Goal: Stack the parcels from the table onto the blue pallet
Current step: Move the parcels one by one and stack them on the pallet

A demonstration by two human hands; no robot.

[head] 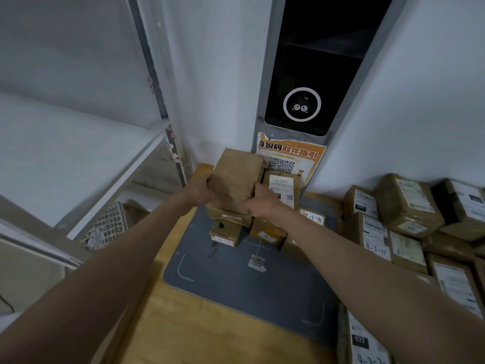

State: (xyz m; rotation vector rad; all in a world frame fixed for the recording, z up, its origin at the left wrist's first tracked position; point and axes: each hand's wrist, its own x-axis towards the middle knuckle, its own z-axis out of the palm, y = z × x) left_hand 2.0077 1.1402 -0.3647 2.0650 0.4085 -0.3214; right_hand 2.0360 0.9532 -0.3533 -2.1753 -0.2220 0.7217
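Observation:
A brown cardboard parcel [236, 177] is held between both hands at the far end of the wooden table [210, 332]. My left hand [200, 191] grips its left side and my right hand [262, 203] grips its lower right edge. It sits on top of a small pile of taped brown parcels [228, 227]. Another labelled parcel [282, 189] stands just behind my right hand. The blue pallet is not in view.
A dark grey mat [249, 279] covers the table's middle. Several labelled parcels [409, 227] are heaped along the right edge. A black screen kiosk [301, 103] with an orange QR poster [288, 158] stands behind. White metal shelving [105, 164] and a wire basket [107, 227] are at left.

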